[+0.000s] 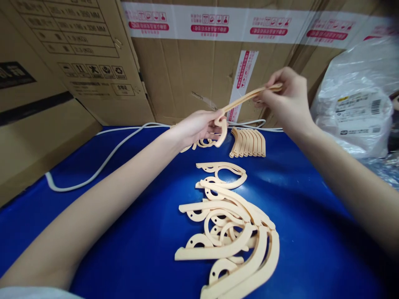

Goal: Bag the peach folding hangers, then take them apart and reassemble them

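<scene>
Up in the air over the table, a cream plastic folding hanger [241, 99] spans both hands. My left hand [198, 126] is closed around its curved hook end, with the hook hanging below the fingers. The far end of the long arm is pinched between thumb and fingers of my right hand [288, 93]. Beneath lies a loose pile of similar cream folding hangers [226, 253], overlapping one another. Beyond it, slim curved hanger arms [248, 143] stand side by side in a neat row. Small curved hook pieces [204, 144] lie partly hidden behind my left hand.
A blue table surface [131, 232] carries everything. Cardboard boxes [187, 70] wall off the back and left. A white cable [109, 160] loops across the left and rear edge. At the right sits a clear plastic bag [355, 99] with a label.
</scene>
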Motion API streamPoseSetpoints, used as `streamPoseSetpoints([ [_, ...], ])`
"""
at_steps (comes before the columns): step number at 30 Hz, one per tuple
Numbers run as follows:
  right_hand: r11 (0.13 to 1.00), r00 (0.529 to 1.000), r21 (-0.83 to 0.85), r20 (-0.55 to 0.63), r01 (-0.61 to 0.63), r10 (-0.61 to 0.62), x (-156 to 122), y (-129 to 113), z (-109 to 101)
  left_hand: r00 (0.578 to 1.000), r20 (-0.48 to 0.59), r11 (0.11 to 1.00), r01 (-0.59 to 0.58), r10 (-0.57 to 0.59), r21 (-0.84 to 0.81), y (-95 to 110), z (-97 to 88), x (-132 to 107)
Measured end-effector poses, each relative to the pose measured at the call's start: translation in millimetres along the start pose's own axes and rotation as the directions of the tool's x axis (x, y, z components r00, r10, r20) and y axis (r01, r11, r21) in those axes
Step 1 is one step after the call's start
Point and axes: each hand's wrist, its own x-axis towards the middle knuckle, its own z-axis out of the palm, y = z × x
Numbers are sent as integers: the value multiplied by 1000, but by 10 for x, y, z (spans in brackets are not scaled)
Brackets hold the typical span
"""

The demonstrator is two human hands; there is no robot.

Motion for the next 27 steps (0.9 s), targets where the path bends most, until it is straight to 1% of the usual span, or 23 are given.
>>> streamPoseSetpoints([
  [1,974,996,-212,71,74,-60,-15,-22,-21,998,-57,1000,-2,4,25,-1,-11,3],
  [2,889,978,-425,180,170,-101,-34,-48,-32,995,-99,998,1,5,66,-10,-18,8],
  [3,761,948,-589,298,271,-107,-57,-76,-33,993,-121,994,5,8,108,-23,-20,14],
  [4,631,913,-687,399,359,-85,-82,-100,-22,992,-128,989,8,11,147,-36,-18,20],
  [5,532,883,-735,467,421,-54,-110,-118,0,992,-128,983,8,16,184,-48,-12,24],
  [6,471,858,-751,513,463,-25,-140,-127,30,991,-132,974,6,24,228,-55,-3,26],
  [7,446,843,-752,538,486,-12,-170,-128,65,990,-138,961,4,36,276,-57,8,26],
  [8,445,835,-744,550,498,-16,-200,-120,103,988,-147,945,0,51,327,-54,20,23],
  [10,491,829,-712,558,502,-40,-255,-96,179,979,-177,903,-12,97,430,-35,47,11],
  [11,552,832,-677,552,486,-54,-279,-84,215,972,-196,881,-20,128,472,-24,62,1],
  [12,645,838,-618,541,449,-66,-297,-77,250,962,-218,849,-27,166,528,-13,77,-11],
  [13,763,847,-526,529,376,-52,-309,-72,283,949,-237,798,-25,209,603,-5,92,-26],
  [14,870,852,-414,524,268,-13,-314,-68,312,937,-247,725,-11,249,689,2,104,-45],
  [15,942,848,-303,529,142,43,-309,-62,337,928,-246,629,17,280,777,6,110,-67],
  [16,976,835,-217,541,16,106,-294,-49,355,924,-239,518,52,300,854,9,106,-92],
  [17,982,819,-169,549,-90,169,-270,-26,364,923,-232,412,91,308,907,11,87,-118],
  [18,975,810,-154,543,-163,221,-237,8,363,924,-232,334,125,305,934,10,50,-141],
  [19,966,813,-159,522,-202,256,-200,55,352,925,-240,297,150,295,943,4,-8,-159],
  [20,961,829,-170,488,-219,275,-161,110,331,925,-252,282,171,284,944,-9,-87,-169],
  [22,955,869,-193,403,-226,287,-94,230,261,928,-273,291,196,254,937,-67,-294,-164],
  [25,948,933,-277,272,-159,236,-76,365,117,942,-279,301,216,184,929,-233,-626,-122],
  [27,935,958,-343,225,-94,178,-137,402,18,944,-295,303,240,150,922,-360,-779,-102],
])
